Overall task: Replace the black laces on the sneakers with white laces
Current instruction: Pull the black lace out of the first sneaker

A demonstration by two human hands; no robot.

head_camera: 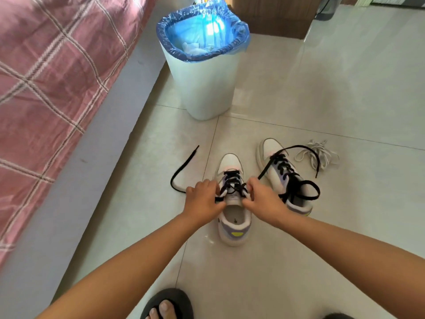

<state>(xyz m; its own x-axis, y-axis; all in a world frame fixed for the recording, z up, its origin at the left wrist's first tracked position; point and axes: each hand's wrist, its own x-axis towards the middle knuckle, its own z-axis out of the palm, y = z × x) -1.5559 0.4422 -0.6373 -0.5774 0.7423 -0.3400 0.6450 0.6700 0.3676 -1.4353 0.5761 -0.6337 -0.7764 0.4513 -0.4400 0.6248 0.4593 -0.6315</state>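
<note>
Two white sneakers stand on the tiled floor. The near sneaker (233,217) carries a black lace (232,180) through its eyelets. My left hand (203,200) grips the left side of that lace at the tongue. One loose end trails left across the floor (178,173). My right hand (264,199) pinches the lace on the right side. The second sneaker (276,166) stands to the right with its own untied black lace (299,187). A bundle of white laces (318,155) lies beside it on the floor.
A white waste bin (204,84) with a blue liner stands behind the sneakers. A bed with a pink checked sheet (53,72) runs along the left. My foot in a dark slipper (166,303) is at the bottom edge. Wooden furniture (273,14) stands at the back.
</note>
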